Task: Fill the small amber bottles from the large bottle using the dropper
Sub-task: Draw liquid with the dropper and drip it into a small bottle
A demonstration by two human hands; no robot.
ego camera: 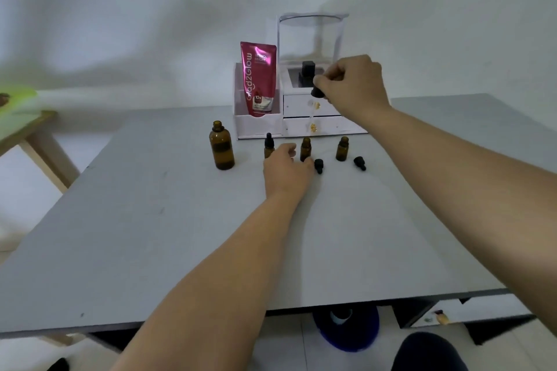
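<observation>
You held the dropper (317, 90) by its black bulb, pinched in the closed fingers of your right hand (352, 84), up in the air with its clear glass tube pointing down above the middle small amber bottle (305, 149). That bottle stood open on the grey table (150, 235), and your left hand (286, 169) rested beside it, thumb and fingers curled loosely round its base; whether they truly gripped it I could not tell.

Just left of it, partly behind your left hand, stood a small bottle with its black dropper cap on (268, 145). To the right stood a third small bottle (342, 148), open. Two loose black dropper caps lay on the table, one (318, 166) just near the middle bottle, touching or nearly touching your thumb, the other (360, 163) near the right bottle.

The large amber bottle (221, 146) stood uncapped, well to the left of the row.

Beyond the bottles, at the far edge, sat a white organiser with drawers (313, 117), directly behind the dropper's tube, which made the tube hard to see. A pink pouch (258, 78) stood in its left compartment, and a black object (307, 71) sat on top under a clear cover.
</observation>
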